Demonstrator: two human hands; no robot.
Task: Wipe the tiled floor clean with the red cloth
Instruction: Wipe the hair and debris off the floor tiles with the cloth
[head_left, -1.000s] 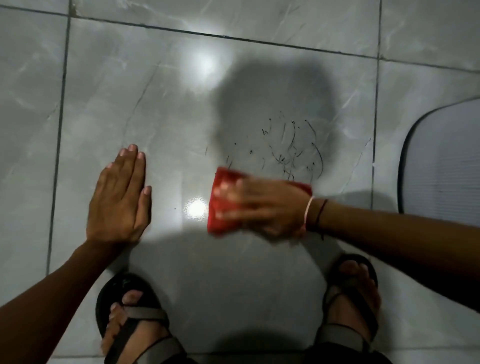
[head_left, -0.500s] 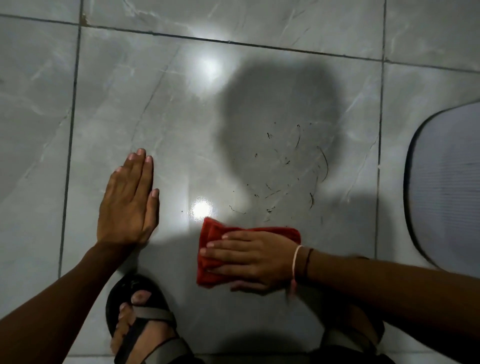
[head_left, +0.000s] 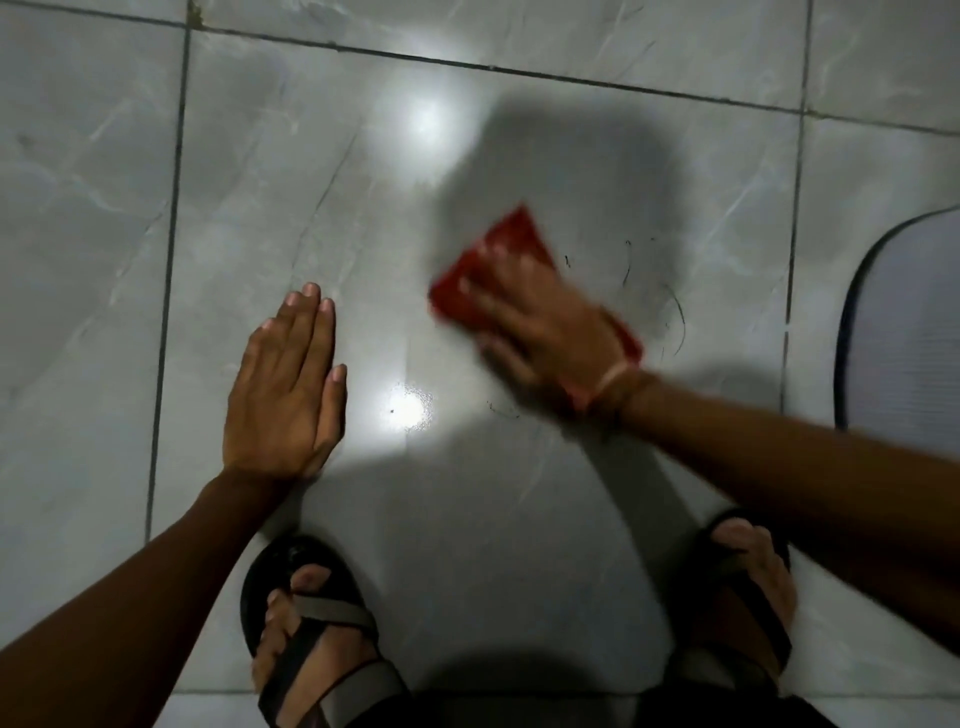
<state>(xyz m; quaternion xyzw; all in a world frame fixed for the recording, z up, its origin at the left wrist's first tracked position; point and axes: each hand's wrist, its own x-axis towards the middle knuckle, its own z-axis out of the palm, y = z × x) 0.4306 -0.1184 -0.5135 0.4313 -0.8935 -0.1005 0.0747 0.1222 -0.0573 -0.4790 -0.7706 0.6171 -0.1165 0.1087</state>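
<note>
The red cloth (head_left: 506, 254) lies flat on the glossy grey tiled floor (head_left: 260, 171), blurred by motion. My right hand (head_left: 540, 322) presses down on it, fingers spread toward the upper left, covering most of the cloth. A few thin dark hairs (head_left: 675, 317) lie on the tile just right of the cloth, and one short strand (head_left: 501, 410) sits below my right hand. My left hand (head_left: 285, 384) rests palm down on the tile to the left, fingers together, holding nothing.
My two sandalled feet stand at the bottom, left foot (head_left: 311, 634) and right foot (head_left: 743, 587). A pale mat with a dark border (head_left: 904, 322) lies at the right edge. Dark grout lines (head_left: 166, 291) cross the floor. Bright light reflections (head_left: 410, 410) shine on the tile.
My right hand has swept the cloth up and to the right, away from my feet, over the scattered hairs. Fewer hairs show now. My left hand has stayed flat in place.
</note>
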